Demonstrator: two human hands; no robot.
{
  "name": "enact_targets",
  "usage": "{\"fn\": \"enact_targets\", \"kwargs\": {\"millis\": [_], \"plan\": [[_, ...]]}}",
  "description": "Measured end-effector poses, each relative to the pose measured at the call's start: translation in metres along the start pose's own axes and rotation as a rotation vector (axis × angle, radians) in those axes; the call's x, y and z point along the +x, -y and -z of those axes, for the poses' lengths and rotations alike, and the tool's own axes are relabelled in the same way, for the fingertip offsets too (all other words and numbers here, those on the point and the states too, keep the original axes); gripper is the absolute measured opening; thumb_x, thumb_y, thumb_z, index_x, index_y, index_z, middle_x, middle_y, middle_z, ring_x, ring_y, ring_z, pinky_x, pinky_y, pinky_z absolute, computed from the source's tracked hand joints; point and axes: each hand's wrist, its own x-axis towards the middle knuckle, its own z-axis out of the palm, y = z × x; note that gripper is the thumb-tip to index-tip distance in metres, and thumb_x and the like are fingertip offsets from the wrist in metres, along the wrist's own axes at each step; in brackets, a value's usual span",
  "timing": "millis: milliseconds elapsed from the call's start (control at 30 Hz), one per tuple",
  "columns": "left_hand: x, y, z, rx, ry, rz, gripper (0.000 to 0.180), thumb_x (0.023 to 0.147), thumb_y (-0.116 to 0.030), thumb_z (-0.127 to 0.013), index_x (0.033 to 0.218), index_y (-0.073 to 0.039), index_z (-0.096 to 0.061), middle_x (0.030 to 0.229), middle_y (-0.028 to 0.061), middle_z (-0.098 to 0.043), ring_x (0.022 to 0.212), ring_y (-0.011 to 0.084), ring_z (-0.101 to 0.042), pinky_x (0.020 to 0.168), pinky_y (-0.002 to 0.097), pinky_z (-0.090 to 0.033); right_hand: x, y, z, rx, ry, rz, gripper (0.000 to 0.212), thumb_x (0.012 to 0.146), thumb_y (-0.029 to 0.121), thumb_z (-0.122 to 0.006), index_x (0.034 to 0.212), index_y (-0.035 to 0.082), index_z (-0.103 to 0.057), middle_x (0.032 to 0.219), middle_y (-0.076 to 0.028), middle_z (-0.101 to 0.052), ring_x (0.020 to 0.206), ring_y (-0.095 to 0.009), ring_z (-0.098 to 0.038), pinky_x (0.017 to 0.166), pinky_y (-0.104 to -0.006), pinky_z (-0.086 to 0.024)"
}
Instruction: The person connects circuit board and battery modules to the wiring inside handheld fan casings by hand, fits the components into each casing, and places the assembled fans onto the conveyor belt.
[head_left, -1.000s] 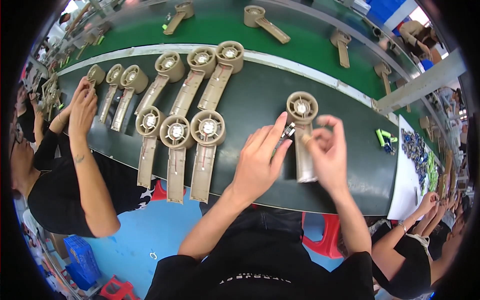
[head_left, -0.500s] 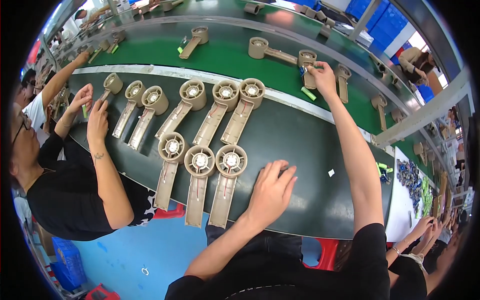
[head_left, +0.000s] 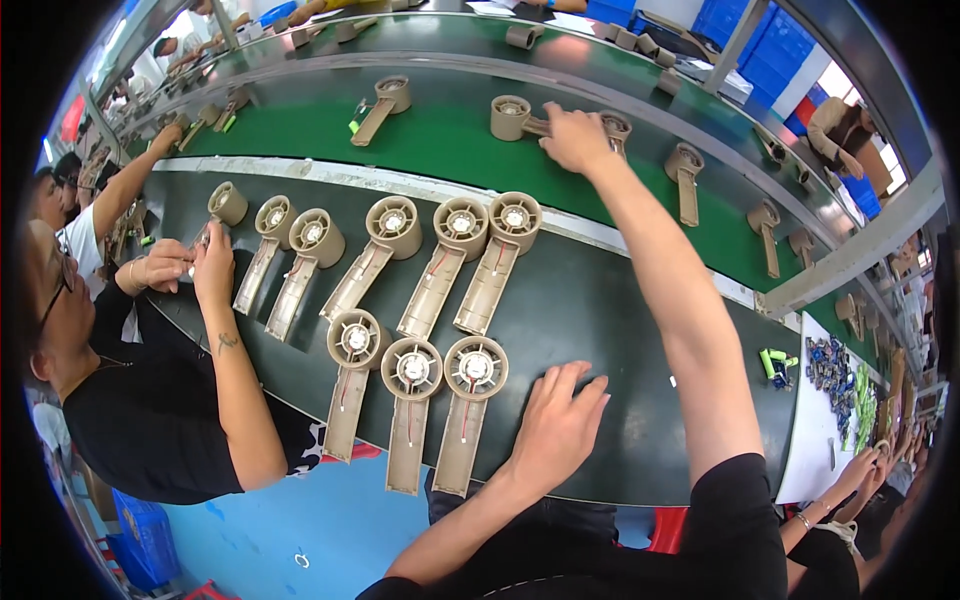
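Note:
My right hand (head_left: 578, 137) reaches over the green belt, fingers apart, above the handle of a beige fan housing (head_left: 511, 118). Whether the fingertips touch that handle I cannot tell. Another fan housing (head_left: 616, 127) lies just right of this hand, partly covered by it. My left hand (head_left: 560, 425) rests on the dark table, its fingers loosely bent and apart, holding nothing. Nearest to it is a handheld-fan housing (head_left: 475, 369) with a round ducted fan and an open trough handle showing thin wires. Several similar housings stand in two rows, including one (head_left: 515, 222) in the back row.
A person on the left handles a housing (head_left: 228, 203). More housings (head_left: 687, 169) lie along the belt (head_left: 450, 150). Right, a white board (head_left: 795, 470) carries circuit boards (head_left: 830, 370) and green cells (head_left: 864, 405). A metal post (head_left: 850, 250) slants across at right.
My right hand has left the housing with the blue board and moved left toward the neighbouring one. My left hand stays on the table. The view has shifted, so the scene sits lower.

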Motion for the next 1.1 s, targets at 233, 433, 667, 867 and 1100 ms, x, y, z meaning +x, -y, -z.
{"fn": "enact_targets", "kwargs": {"millis": [233,433,667,867,1100], "plan": [[0.002,-0.001,-0.001,-0.027,0.002,0.016,0.025,0.089,-0.008,-0.065,0.112,0.003,-0.064,0.112,0.0209,-0.058,0.100,0.0357,-0.057,0.087,0.0437,-0.047,-0.088,0.042,0.053,0.275,-0.164,-0.237,0.041,0.093,0.025,-0.060,0.121,-0.004,-0.055,0.105,-0.026,-0.062,0.099,-0.044,-0.061,0.085,-0.0512,-0.050],[0.011,-0.010,0.003,-0.149,-0.077,0.123,0.034,0.099,-0.010,-0.054,0.130,0.002,-0.056,0.108,0.0201,-0.064,0.097,0.0298,-0.063,0.088,0.0390,-0.049,-0.281,0.075,0.121,0.275,-0.079,-0.363,0.046,0.091,0.014,-0.063,0.130,-0.006,-0.050,0.105,-0.024,-0.055,0.094,-0.042,-0.059,0.079,-0.0490,-0.049],[0.021,-0.035,-0.015,-0.208,0.059,0.386,0.070,0.094,-0.012,-0.061,0.151,0.002,-0.023,0.091,0.0167,-0.067,0.077,0.0280,-0.067,0.069,0.0385,-0.051,-0.382,0.084,0.157,0.753,0.016,-0.466,0.046,0.090,0.012,-0.065,0.132,-0.004,-0.053,0.110,-0.019,-0.061,0.098,-0.033,-0.063,0.087,-0.0387,-0.050],[0.021,-0.037,-0.011,-0.163,0.097,0.345,0.069,0.094,-0.008,-0.060,0.152,0.000,-0.023,0.087,0.0148,-0.065,0.071,0.0261,-0.064,0.069,0.0392,-0.050,-0.430,-0.063,0.170,-0.072,-0.449,-0.667,0.023,0.088,0.009,-0.065,0.111,0.003,-0.067,0.099,-0.013,-0.065,0.086,-0.026,-0.063,0.076,-0.0385,-0.051],[0.018,-0.032,-0.013,-0.128,0.121,0.313,0.070,0.094,-0.009,-0.061,0.152,0.000,-0.023,0.083,0.0127,-0.063,0.067,0.0238,-0.061,0.066,0.0384,-0.049,-0.450,-0.099,0.152,-0.114,-0.376,-0.710,0.018,0.087,0.006,-0.064,0.103,0.001,-0.069,0.085,-0.011,-0.070,0.069,-0.025,-0.063,0.070,-0.0384,-0.052]]}}
